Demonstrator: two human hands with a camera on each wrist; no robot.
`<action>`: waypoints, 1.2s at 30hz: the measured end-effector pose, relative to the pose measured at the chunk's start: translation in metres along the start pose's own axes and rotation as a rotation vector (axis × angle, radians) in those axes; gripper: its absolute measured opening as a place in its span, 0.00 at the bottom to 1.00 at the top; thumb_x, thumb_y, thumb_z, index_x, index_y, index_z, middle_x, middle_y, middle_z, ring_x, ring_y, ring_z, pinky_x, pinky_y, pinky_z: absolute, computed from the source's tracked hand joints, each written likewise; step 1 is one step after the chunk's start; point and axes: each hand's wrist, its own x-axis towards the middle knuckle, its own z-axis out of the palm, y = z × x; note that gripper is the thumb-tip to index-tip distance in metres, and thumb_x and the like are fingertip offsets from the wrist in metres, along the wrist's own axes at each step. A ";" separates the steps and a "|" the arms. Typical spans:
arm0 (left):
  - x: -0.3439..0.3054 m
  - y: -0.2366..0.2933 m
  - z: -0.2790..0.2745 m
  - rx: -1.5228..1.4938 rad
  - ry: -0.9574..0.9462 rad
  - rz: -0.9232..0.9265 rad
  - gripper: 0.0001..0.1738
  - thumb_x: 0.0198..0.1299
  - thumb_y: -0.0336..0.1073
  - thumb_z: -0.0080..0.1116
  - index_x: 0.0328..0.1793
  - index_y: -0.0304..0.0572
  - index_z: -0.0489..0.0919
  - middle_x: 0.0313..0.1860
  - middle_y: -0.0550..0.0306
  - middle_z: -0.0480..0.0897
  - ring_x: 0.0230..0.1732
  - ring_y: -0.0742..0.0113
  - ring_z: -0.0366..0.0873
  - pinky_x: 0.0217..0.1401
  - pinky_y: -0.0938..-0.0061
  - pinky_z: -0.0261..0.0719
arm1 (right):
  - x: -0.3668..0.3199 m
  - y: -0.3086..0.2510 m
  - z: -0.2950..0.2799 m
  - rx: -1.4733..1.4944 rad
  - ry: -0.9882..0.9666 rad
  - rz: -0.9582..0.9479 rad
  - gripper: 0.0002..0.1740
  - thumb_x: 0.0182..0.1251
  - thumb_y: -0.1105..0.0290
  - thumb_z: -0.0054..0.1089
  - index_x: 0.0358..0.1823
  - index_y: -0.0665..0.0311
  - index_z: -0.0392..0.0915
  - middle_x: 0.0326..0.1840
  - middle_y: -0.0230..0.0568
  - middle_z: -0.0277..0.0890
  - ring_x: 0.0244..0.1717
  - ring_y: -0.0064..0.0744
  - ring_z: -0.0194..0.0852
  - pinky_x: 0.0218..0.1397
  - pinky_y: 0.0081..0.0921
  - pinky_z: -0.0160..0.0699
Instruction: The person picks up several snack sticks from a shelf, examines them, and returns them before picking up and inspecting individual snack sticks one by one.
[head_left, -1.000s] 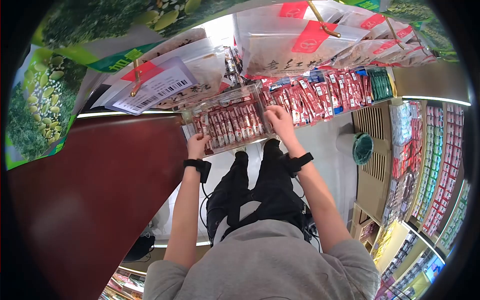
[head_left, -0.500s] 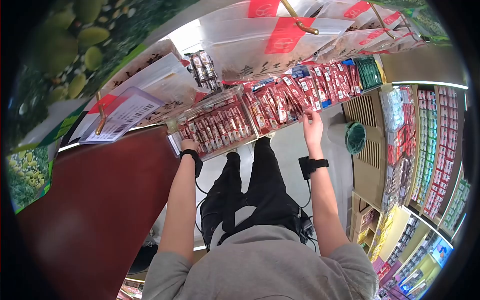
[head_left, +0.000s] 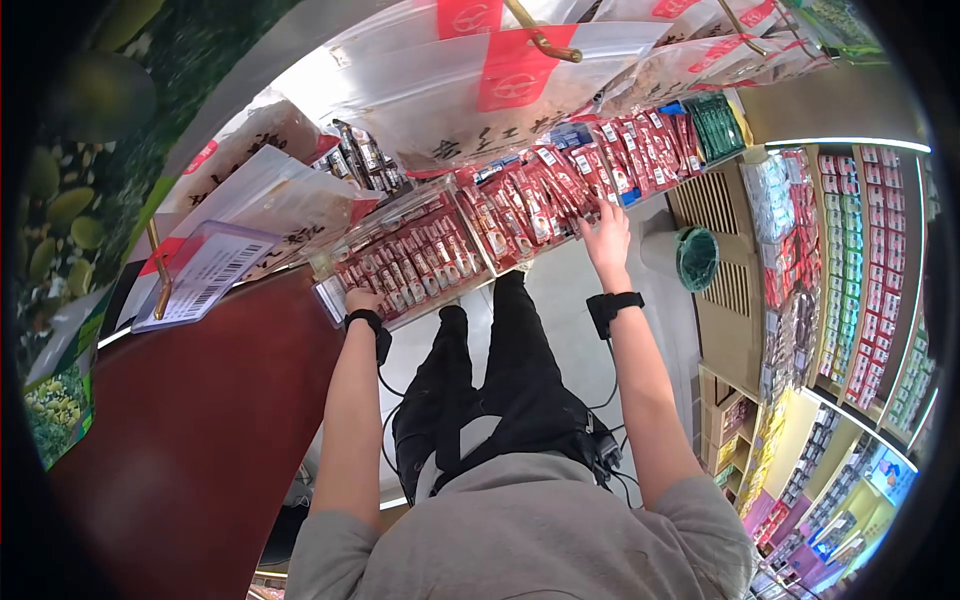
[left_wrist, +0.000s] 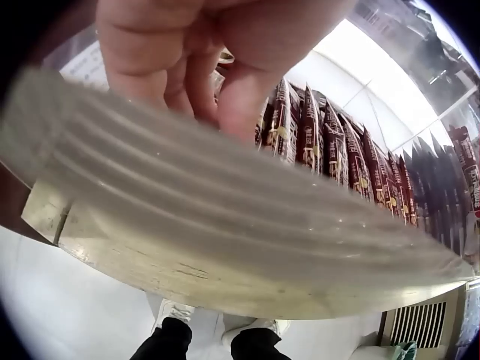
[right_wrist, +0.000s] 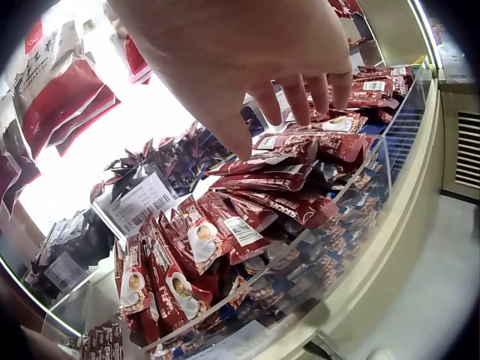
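My left hand (head_left: 365, 300) is at the left end of a clear plastic bin (head_left: 440, 298) holding rows of upright dark red packets (left_wrist: 311, 139). In the left wrist view the left fingers (left_wrist: 142, 52) reach down behind the bin's clear front wall (left_wrist: 225, 202); their tips are hidden, and I cannot tell whether they pinch a packet. My right hand (head_left: 607, 243) is over the neighbouring section of loose red sachets (head_left: 535, 205). In the right wrist view its fingers (right_wrist: 296, 97) are spread and extended close over the piled sachets.
Printed pouches (head_left: 520, 85) hang on metal hooks (head_left: 545, 42) above the bins. A dark red surface (head_left: 200, 420) lies to the left. Green packets (head_left: 715, 125) fill the far right end. A green-lined bin (head_left: 697, 258) stands on the floor, with stocked shelves (head_left: 850, 260) beyond.
My right hand has moved from the clear divider rightward to above the loose red sachets, its fingers now spread. My left hand has shifted farther into the left end of the bin.
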 end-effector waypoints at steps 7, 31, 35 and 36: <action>-0.048 0.046 -0.026 -0.051 -0.013 0.016 0.21 0.36 0.36 0.65 0.38 0.30 0.78 0.32 0.48 0.80 0.33 0.61 0.78 0.38 0.71 0.75 | 0.017 -0.008 0.013 -0.138 -0.059 -0.018 0.30 0.47 0.59 0.58 0.53 0.59 0.65 0.54 0.40 0.62 0.55 0.41 0.57 0.54 0.41 0.59; -0.185 0.161 -0.090 -0.437 -0.167 0.411 0.16 0.56 0.34 0.50 0.49 0.32 0.71 0.41 0.57 0.76 0.42 0.73 0.72 0.46 0.79 0.69 | -0.005 -0.033 -0.043 0.757 -0.236 0.143 0.09 0.57 0.66 0.54 0.31 0.64 0.78 0.23 0.34 0.76 0.28 0.18 0.71 0.35 0.15 0.65; -0.199 0.188 -0.074 -0.417 -0.291 0.533 0.20 0.56 0.34 0.50 0.53 0.31 0.67 0.42 0.53 0.77 0.42 0.70 0.75 0.45 0.79 0.71 | -0.030 -0.051 -0.053 1.039 -0.639 0.014 0.09 0.57 0.67 0.54 0.30 0.66 0.78 0.24 0.29 0.76 0.29 0.13 0.68 0.38 0.14 0.63; -0.206 0.194 -0.070 -0.433 -0.330 0.555 0.22 0.56 0.34 0.50 0.56 0.31 0.65 0.44 0.52 0.76 0.43 0.69 0.74 0.46 0.78 0.71 | -0.036 -0.057 -0.056 1.037 -0.647 0.010 0.09 0.57 0.67 0.54 0.30 0.66 0.78 0.24 0.29 0.76 0.29 0.13 0.68 0.38 0.14 0.63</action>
